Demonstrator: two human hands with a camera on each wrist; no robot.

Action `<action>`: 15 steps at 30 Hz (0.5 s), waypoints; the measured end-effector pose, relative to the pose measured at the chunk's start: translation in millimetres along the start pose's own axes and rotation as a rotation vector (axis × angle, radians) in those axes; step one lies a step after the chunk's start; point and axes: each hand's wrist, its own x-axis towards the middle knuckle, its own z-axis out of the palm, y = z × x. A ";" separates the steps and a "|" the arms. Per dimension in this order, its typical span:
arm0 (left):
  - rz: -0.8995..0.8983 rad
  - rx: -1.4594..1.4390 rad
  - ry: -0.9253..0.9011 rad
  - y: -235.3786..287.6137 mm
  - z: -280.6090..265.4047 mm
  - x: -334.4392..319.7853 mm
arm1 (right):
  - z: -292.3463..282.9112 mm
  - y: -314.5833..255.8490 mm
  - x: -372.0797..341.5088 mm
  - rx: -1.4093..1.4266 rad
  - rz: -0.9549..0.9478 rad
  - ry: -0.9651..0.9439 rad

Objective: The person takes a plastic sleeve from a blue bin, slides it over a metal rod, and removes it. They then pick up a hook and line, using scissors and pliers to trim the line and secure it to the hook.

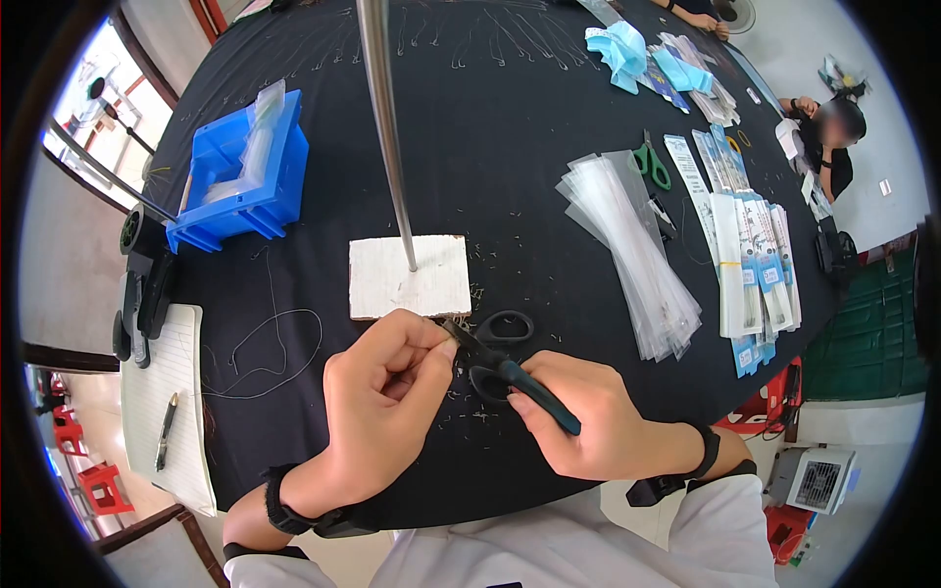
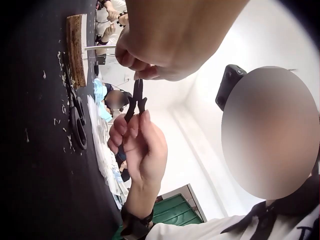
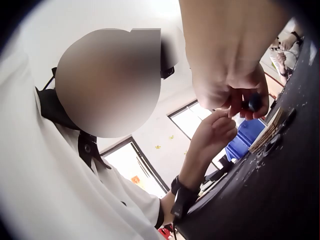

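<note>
My left hand (image 1: 387, 392) pinches a small thin piece, probably wire, between thumb and forefinger; the fingers hide most of it. My right hand (image 1: 588, 407) grips a pair of dark-handled pliers (image 1: 544, 397). The jaws of the pliers meet the left fingertips, in front of the white block (image 1: 372, 277). Seen from the left wrist, the pliers (image 2: 132, 102) point up at the left fingers, with the right hand (image 2: 142, 145) below. Black scissors (image 1: 507, 326) lie on the table beside the pliers.
A metal rod (image 1: 387, 127) rises from the block. Small clippings lie about on the black cloth (image 1: 470, 186). At left are a blue bin (image 1: 240, 216), looped wire (image 1: 279, 367) and a notebook (image 1: 142, 421); at right, clear sleeves (image 1: 627, 255), packets (image 1: 760, 265) and green-handled scissors (image 1: 652, 167).
</note>
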 end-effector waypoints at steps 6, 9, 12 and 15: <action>-0.124 -0.373 -0.046 7.8 -5.9 6.1 | -11.9 4.9 10.0 0.389 0.084 -0.118; -0.224 -0.493 -0.082 1.8 -7.1 10.6 | -18.3 10.8 13.0 0.387 0.081 -0.196; -0.292 -0.689 -0.176 -1.2 -10.5 12.2 | -19.0 10.1 14.6 0.311 0.084 -0.196; -0.336 -0.725 -0.198 1.1 -10.9 12.7 | -18.2 10.4 14.1 0.248 0.053 -0.169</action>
